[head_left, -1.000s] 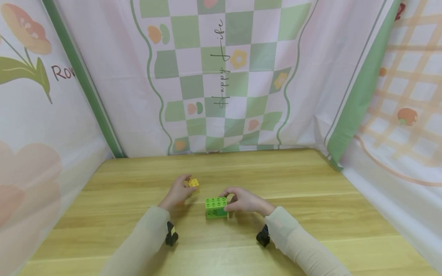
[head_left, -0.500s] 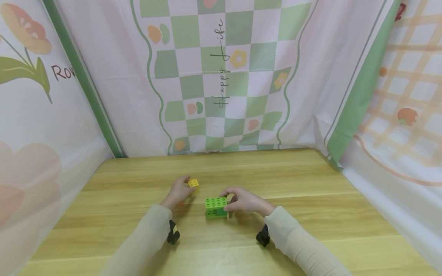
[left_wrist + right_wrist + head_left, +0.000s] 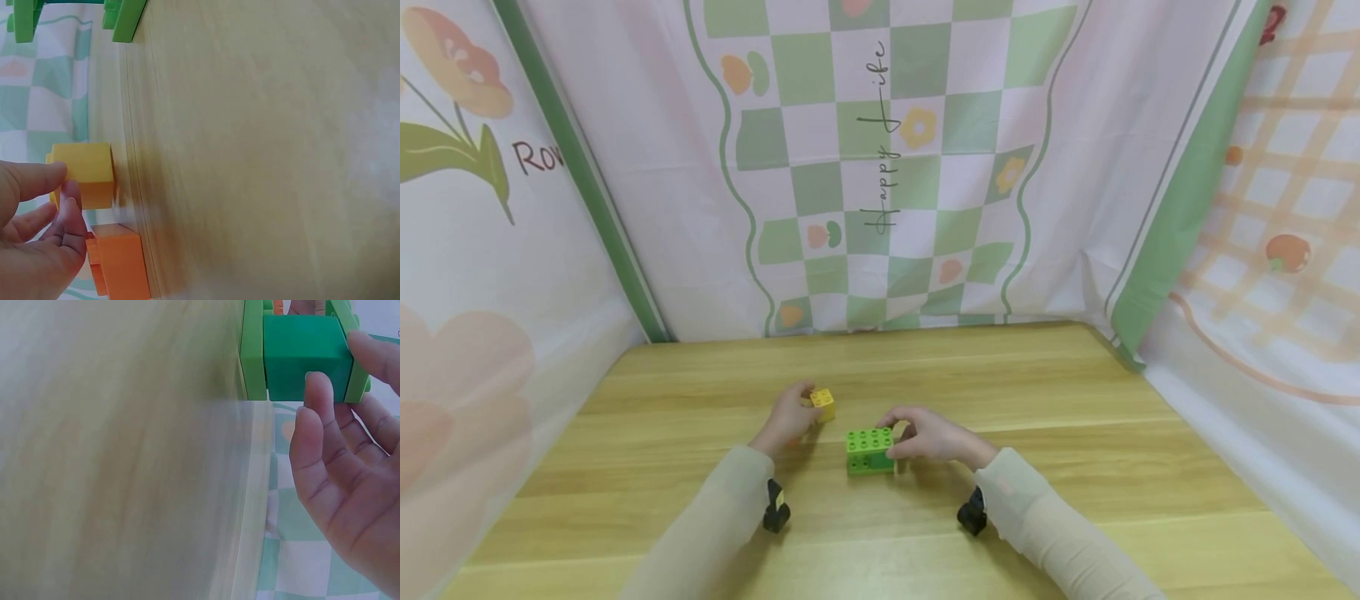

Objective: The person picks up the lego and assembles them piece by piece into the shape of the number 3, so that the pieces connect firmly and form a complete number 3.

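At the middle of the table, the left hand [image 3: 786, 421] pinches a small yellow toy brick [image 3: 826, 407] between thumb and fingers. Its studs face up, and in the left wrist view the thumb tip lies against the yellow brick [image 3: 90, 165]. An orange brick [image 3: 125, 265] stands beside it, mostly covered by the left hand in the head view. The right hand [image 3: 928, 435] grips the right end of a green brick build [image 3: 859, 446]. Two light green plates [image 3: 253, 356] of that build sandwich a dark green block [image 3: 303, 353], with right fingertips against it.
The bricks stand on a wood-grain table [image 3: 1060, 500]. A checkered cloth curtain [image 3: 880, 183] hangs along the back edge, with more printed cloth [image 3: 1255, 467] at the sides. Black wrist cameras [image 3: 777, 510] hang below both sleeves.
The yellow brick has turned and shifted very slightly to the right in the left hand. The left forearm has moved a little to the right; the right hand and green build stay in place.
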`<action>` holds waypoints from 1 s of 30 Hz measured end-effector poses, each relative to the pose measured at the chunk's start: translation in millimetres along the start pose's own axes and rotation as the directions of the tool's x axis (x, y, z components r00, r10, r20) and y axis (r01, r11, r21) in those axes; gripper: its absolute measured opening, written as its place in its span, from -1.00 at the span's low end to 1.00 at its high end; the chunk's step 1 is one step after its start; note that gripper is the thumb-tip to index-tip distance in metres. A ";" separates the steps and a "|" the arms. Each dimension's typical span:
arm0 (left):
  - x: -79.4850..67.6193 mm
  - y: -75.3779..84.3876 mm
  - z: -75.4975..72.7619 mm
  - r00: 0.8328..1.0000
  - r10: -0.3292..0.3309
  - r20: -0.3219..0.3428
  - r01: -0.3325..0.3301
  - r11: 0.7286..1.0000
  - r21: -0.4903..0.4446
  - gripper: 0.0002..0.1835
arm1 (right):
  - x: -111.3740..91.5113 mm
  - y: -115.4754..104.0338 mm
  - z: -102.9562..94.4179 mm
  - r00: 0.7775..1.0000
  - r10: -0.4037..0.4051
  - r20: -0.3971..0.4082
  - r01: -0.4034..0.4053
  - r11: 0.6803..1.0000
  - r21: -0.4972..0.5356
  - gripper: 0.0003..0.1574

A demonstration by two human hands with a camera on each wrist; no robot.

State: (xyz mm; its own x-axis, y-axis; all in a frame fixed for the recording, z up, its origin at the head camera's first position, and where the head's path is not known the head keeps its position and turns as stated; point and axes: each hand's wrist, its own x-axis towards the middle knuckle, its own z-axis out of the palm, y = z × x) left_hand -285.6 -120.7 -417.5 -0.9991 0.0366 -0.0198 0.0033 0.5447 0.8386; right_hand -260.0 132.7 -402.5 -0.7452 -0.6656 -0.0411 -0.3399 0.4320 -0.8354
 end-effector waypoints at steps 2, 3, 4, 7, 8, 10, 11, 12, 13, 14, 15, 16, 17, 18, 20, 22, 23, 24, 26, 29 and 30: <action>-0.4 0.2 -0.3 1.000 -0.007 0.004 0.007 1.000 -0.008 -0.46 | -0.1 -0.3 -0.1 1.000 0.002 -0.001 -0.002 1.000 -0.003 -0.53; -0.4 -0.1 -0.4 1.000 -0.012 0.004 0.012 1.000 -0.013 -0.46 | -0.2 -0.3 -0.2 1.000 0.002 -0.001 -0.002 1.000 -0.003 -0.53; -0.5 -0.4 -0.8 1.000 -0.010 0.004 0.010 1.000 -0.014 -0.46 | -0.2 -0.3 -0.2 1.000 0.003 -0.001 -0.003 1.000 -0.001 -0.53; -0.8 -1.8 -1.6 1.000 0.006 0.003 -0.006 1.000 -0.025 -0.47 | -0.2 0.3 -0.4 1.000 0.001 0.001 -0.001 1.000 0.000 -0.54; -1.1 -2.1 -2.0 1.000 0.010 0.002 -0.010 1.000 -0.029 -0.47 | -0.1 0.7 -0.4 1.000 0.000 0.002 0.000 1.000 0.002 -0.54; -2.4 -1.8 -2.8 1.000 0.018 -0.001 -0.018 0.999 -0.043 -0.48 | 0.1 1.2 -0.6 1.000 0.001 0.004 -0.001 1.000 0.001 -0.54; -3.1 -1.6 -3.2 1.000 0.020 0.000 -0.020 0.998 -0.054 -0.48 | 0.1 1.4 -0.6 1.000 0.003 0.004 -0.003 1.000 0.002 -0.54; -4.0 -1.3 -3.8 1.000 0.022 -0.001 -0.022 0.998 -0.062 -0.48 | 0.1 1.4 -0.6 1.000 0.004 0.005 -0.004 1.000 0.003 -0.54; -5.1 -1.0 -4.3 1.000 0.025 -0.001 -0.025 0.997 -0.070 -0.49 | 0.1 1.3 -0.7 1.000 0.004 0.005 -0.004 1.000 0.002 -0.54; -5.9 -0.5 -4.4 1.000 0.026 -0.001 -0.026 0.996 -0.080 -0.49 | 0.2 1.1 -0.7 1.000 0.004 0.006 -0.004 1.000 0.001 -0.54; -7.0 0.0 -4.6 1.000 0.028 -0.003 -0.028 0.996 -0.090 -0.49 | 0.2 0.8 -0.7 1.000 0.005 0.006 -0.005 1.000 0.000 -0.54; -8.0 0.3 -4.7 0.999 0.032 -0.003 -0.033 0.995 -0.097 -0.49 | 0.1 0.5 -0.7 1.000 0.004 0.005 -0.004 1.000 -0.002 -0.54; -9.0 0.5 -4.7 0.999 0.041 -0.004 -0.041 0.994 -0.100 -0.50 | 0.1 0.4 -0.6 1.000 0.004 0.004 -0.004 1.000 -0.004 -0.54; -10.0 0.7 -4.6 0.999 0.051 -0.006 -0.051 0.993 -0.104 -0.50 | 0.1 0.2 -0.6 1.000 0.003 0.003 -0.003 1.000 -0.006 -0.54; -11.6 1.1 -3.8 0.997 0.074 -0.011 -0.074 0.991 -0.107 -0.51 | 0.1 0.0 -0.6 1.000 0.003 0.002 -0.003 1.000 -0.007 -0.54; -13.2 2.0 -3.2 0.995 0.100 -0.017 -0.102 0.989 -0.105 -0.52 | 0.1 -0.1 -0.6 1.000 0.002 0.000 -0.002 1.000 -0.009 -0.54; -13.8 2.2 -2.9 0.993 0.118 -0.018 -0.119 0.988 -0.101 -0.52 | 0.0 -0.1 -0.5 1.000 0.001 0.000 -0.001 1.000 -0.008 -0.54; -14.3 2.7 -2.7 0.992 0.125 -0.022 -0.127 0.987 -0.098 -0.52 | 0.0 -0.1 -0.4 1.000 0.000 0.001 0.000 1.000 -0.007 -0.55; -15.3 4.0 -2.2 0.990 0.141 -0.028 -0.143 0.986 -0.088 -0.53 | 0.0 -0.1 -0.3 1.000 -0.004 0.002 0.004 1.000 -0.005 -0.55; -16.8 6.3 -2.1 0.988 0.153 -0.031 -0.155 0.985 -0.070 -0.53 | 0.0 -0.1 -0.2 1.000 -0.007 0.004 0.007 1.000 -0.002 -0.56; -17.4 7.4 -2.1 0.989 0.146 -0.032 -0.148 0.987 -0.069 -0.53 | 0.0 -0.1 -0.3 1.000 -0.007 0.005 0.007 1.000 0.000 -0.56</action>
State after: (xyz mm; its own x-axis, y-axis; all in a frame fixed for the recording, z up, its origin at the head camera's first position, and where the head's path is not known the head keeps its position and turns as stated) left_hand -268.2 -119.1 -409.8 -0.9887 0.0893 0.1201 0.1483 0.4740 0.8679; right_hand -260.1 132.8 -402.3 -0.7399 -0.6717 -0.0379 -0.3450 0.4271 -0.8358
